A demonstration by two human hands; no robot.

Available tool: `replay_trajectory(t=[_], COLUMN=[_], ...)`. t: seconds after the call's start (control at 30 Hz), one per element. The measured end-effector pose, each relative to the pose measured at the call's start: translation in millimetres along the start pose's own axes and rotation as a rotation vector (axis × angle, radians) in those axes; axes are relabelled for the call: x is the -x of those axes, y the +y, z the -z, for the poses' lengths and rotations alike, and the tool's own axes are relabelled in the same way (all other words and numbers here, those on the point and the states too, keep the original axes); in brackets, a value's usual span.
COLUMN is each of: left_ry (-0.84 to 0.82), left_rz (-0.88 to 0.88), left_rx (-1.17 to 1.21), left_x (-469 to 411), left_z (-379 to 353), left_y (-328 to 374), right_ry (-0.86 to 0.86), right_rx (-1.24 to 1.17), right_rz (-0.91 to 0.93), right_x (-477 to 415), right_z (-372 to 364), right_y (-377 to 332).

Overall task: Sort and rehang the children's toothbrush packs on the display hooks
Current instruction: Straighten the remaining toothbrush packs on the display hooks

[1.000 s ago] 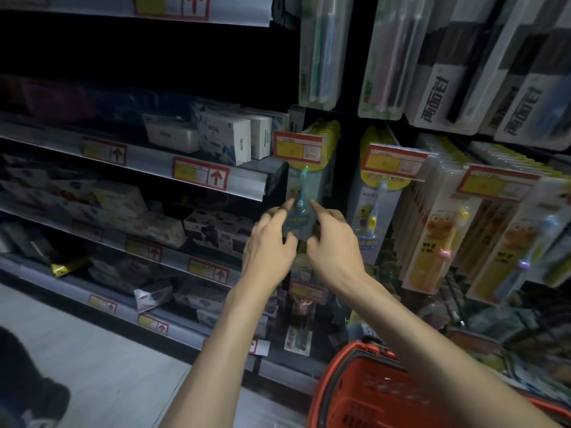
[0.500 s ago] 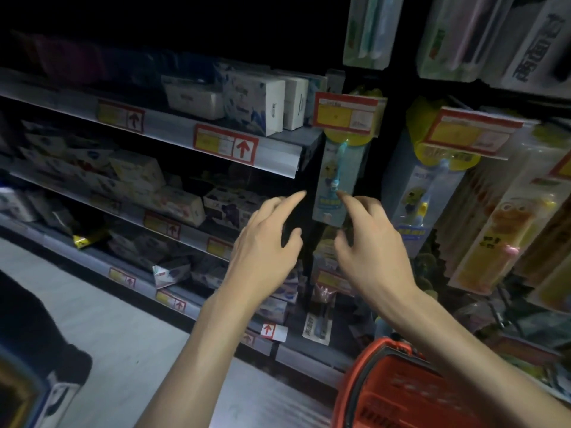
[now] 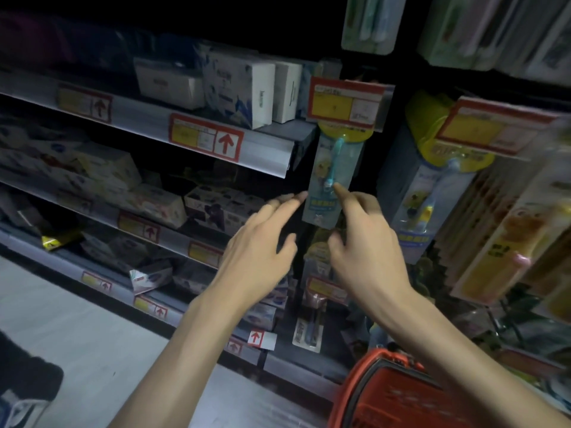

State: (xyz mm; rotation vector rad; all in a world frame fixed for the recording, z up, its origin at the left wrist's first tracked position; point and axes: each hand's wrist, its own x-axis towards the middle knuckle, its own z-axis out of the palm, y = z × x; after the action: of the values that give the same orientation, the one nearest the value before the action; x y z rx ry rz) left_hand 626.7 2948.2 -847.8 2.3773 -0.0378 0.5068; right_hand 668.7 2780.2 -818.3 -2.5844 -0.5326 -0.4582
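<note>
A light blue children's toothbrush pack (image 3: 335, 168) with a yellow top hangs from a hook under a red and yellow price tag (image 3: 345, 104). My left hand (image 3: 259, 251) is just below and left of it, fingers spread, index tip close to the pack's lower left edge. My right hand (image 3: 366, 245) is below and right, its index fingertip at the pack's lower front. Neither hand holds anything. A second blue pack (image 3: 423, 193) hangs on the hook to the right, and orange packs (image 3: 500, 242) hang further right.
Grey shelves (image 3: 262, 143) with boxed goods run along the left. A red shopping basket (image 3: 392, 393) sits at the bottom right under my right forearm. Larger toothbrush packs (image 3: 367, 23) hang above. More packs (image 3: 309, 332) hang low under the hands. A shoe (image 3: 21, 406) stands on the pale floor.
Both hands have let go of the blue pack, which now hangs free on its hook. The hands have dropped slightly and their fingers have opened. The view has moved closer and tilted down.
</note>
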Motion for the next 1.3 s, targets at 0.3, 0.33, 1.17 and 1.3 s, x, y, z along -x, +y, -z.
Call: replay_trajectory(t=[0.3, 0.33, 1.17, 1.3], left_ry=[0.002, 0.004, 0.140, 0.143], left_rz=[-0.025, -0.025, 0.084, 0.105], left_rx=[0.022, 0.034, 0.349, 0.260], left_x=[-19, -21, -38, -41], left_z=[-16, -17, -30, -29], left_y=[10, 8, 29, 32], right_ry=[0.008, 0.011, 0.106, 0.110], right_rx=[-0.051, -0.058, -0.213, -0.203], right_rz=[0.010, 0.012, -0.049, -0.050], right_x=[-6, -7, -7, -10], right_z=[0, -1, -1, 0], right_y=[-1, -1, -7, -8])
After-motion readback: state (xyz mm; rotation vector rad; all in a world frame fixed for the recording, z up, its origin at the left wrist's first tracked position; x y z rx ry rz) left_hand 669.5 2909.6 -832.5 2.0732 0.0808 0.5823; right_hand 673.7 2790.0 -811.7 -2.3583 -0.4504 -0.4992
